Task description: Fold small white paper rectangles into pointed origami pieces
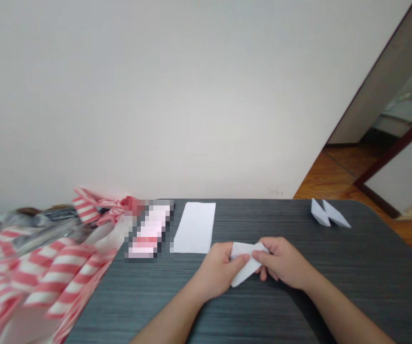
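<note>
A small folded white paper piece (243, 267) lies on the dark grey table (299, 296) near its middle. My left hand (218, 272) pinches its left side with thumb and fingers closed on it. My right hand (283, 263) grips its right side, fingers curled over the top edge. Both hands rest low on the tabletop and hide part of the paper.
A flat white paper strip (194, 227) lies just behind my hands. A blurred pink and white packet (148, 231) sits to its left. Folded paper shapes (328, 213) rest at the far right corner. Red-and-white striped plastic bags (41, 272) cover the left edge. A wall stands behind the table.
</note>
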`<action>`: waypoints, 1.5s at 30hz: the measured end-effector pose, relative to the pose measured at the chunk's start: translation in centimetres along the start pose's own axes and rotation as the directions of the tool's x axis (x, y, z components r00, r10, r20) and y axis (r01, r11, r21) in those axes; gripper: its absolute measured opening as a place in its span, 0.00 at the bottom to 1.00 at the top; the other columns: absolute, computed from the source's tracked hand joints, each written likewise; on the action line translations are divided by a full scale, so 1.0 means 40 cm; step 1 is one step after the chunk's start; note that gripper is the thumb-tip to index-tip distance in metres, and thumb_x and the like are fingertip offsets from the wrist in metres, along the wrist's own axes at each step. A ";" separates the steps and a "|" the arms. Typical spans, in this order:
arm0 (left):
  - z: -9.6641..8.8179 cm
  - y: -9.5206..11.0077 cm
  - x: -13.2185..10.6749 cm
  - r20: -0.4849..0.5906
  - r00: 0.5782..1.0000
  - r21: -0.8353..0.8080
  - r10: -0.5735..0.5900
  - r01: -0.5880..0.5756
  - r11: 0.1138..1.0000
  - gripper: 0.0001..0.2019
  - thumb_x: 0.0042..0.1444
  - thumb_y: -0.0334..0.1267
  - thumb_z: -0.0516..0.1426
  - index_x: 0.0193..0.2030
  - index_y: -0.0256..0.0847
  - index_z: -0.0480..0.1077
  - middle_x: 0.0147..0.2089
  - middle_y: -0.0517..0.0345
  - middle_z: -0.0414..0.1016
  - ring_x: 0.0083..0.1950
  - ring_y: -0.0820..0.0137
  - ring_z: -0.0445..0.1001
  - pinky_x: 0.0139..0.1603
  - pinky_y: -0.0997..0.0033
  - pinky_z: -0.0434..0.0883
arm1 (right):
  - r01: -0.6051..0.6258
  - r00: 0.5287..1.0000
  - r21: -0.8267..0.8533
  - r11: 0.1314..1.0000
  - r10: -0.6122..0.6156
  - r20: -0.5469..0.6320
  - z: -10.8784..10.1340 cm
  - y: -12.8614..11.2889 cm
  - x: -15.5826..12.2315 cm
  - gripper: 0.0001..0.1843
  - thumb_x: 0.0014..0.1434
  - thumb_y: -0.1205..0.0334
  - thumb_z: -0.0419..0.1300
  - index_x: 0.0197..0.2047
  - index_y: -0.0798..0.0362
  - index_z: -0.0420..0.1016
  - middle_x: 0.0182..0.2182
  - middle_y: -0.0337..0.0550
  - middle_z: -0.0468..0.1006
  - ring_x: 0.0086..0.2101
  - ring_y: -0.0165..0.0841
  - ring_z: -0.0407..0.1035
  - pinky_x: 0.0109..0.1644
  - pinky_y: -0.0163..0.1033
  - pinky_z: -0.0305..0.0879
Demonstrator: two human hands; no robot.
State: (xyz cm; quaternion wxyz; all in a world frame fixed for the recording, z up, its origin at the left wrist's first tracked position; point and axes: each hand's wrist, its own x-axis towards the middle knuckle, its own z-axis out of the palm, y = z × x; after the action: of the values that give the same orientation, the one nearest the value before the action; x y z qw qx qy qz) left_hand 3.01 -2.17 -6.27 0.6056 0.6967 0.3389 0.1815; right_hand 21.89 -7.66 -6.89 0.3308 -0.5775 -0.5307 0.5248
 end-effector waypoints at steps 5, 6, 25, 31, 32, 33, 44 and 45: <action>0.002 -0.002 0.004 0.000 1.000 -0.053 0.005 -0.005 0.999 0.14 0.59 0.42 0.54 0.36 0.32 0.74 0.31 0.55 0.75 0.30 0.72 0.66 0.29 0.76 0.61 | 0.020 0.999 0.049 0.999 -0.021 0.024 -0.006 0.006 0.002 0.17 0.62 0.52 0.54 0.27 0.55 0.70 0.16 0.36 0.74 0.12 0.23 0.56 0.15 0.28 0.47; 0.003 -0.003 0.005 -0.011 1.000 -0.057 0.004 -0.005 0.998 0.14 0.59 0.42 0.54 0.35 0.32 0.74 0.31 0.55 0.75 0.29 0.72 0.66 0.29 0.76 0.61 | 0.026 0.999 0.060 0.998 -0.027 0.024 -0.008 0.007 0.003 0.18 0.62 0.51 0.54 0.28 0.55 0.70 0.16 0.36 0.74 0.12 0.23 0.57 0.15 0.28 0.47; 0.004 -0.001 0.006 -0.010 1.000 -0.116 -0.002 0.001 0.993 0.14 0.59 0.43 0.54 0.33 0.32 0.72 0.28 0.57 0.70 0.27 0.74 0.62 0.27 0.76 0.59 | 0.051 0.999 0.118 0.992 -0.053 0.012 -0.012 0.014 0.006 0.20 0.62 0.47 0.53 0.30 0.55 0.70 0.18 0.40 0.77 0.12 0.23 0.58 0.15 0.28 0.49; 0.004 0.001 0.002 -0.001 1.000 -0.087 -0.003 0.003 0.996 0.15 0.59 0.44 0.54 0.34 0.32 0.73 0.29 0.56 0.72 0.28 0.74 0.63 0.26 0.77 0.59 | 0.034 0.999 0.083 0.996 -0.037 0.028 -0.008 0.002 0.002 0.13 0.59 0.54 0.58 0.31 0.55 0.70 0.18 0.36 0.76 0.12 0.22 0.56 0.15 0.28 0.47; 0.005 0.001 0.002 0.002 1.000 -0.081 -0.003 0.003 0.997 0.15 0.59 0.44 0.54 0.35 0.32 0.74 0.29 0.56 0.72 0.28 0.74 0.63 0.26 0.77 0.59 | 0.030 0.999 0.075 0.997 -0.032 0.030 -0.008 0.001 0.001 0.12 0.59 0.55 0.58 0.31 0.55 0.70 0.18 0.36 0.76 0.12 0.22 0.56 0.15 0.28 0.47; 0.005 0.000 0.002 0.006 1.000 -0.077 -0.002 0.003 0.997 0.15 0.59 0.44 0.54 0.35 0.32 0.74 0.30 0.56 0.73 0.28 0.74 0.64 0.26 0.77 0.59 | 0.027 0.999 0.066 0.997 -0.029 0.031 -0.007 -0.001 0.000 0.11 0.59 0.56 0.57 0.31 0.55 0.70 0.17 0.36 0.76 0.12 0.22 0.56 0.15 0.28 0.46; 0.009 0.007 0.001 0.030 0.999 -0.119 0.018 -0.015 0.993 0.14 0.59 0.43 0.55 0.35 0.32 0.75 0.32 0.53 0.77 0.29 0.73 0.68 0.28 0.77 0.62 | 0.038 0.999 0.001 0.999 -0.038 0.018 0.000 -0.001 -0.003 0.12 0.60 0.58 0.56 0.28 0.54 0.69 0.17 0.36 0.75 0.13 0.24 0.59 0.16 0.28 0.48; 0.009 0.006 0.001 0.023 1.000 -0.107 0.018 -0.016 0.994 0.15 0.59 0.43 0.55 0.35 0.32 0.75 0.31 0.54 0.77 0.28 0.73 0.67 0.28 0.77 0.62 | 0.031 0.999 0.008 0.999 -0.031 0.022 0.001 -0.001 -0.002 0.11 0.60 0.58 0.56 0.29 0.54 0.69 0.17 0.36 0.75 0.13 0.23 0.58 0.16 0.28 0.48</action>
State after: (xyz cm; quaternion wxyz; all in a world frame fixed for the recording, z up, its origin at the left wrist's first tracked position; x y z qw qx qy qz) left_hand 3.33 -2.41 -6.11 0.6444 0.6683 0.3156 0.1963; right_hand 21.87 -7.74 -6.83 0.3352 -0.5620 -0.5413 0.5280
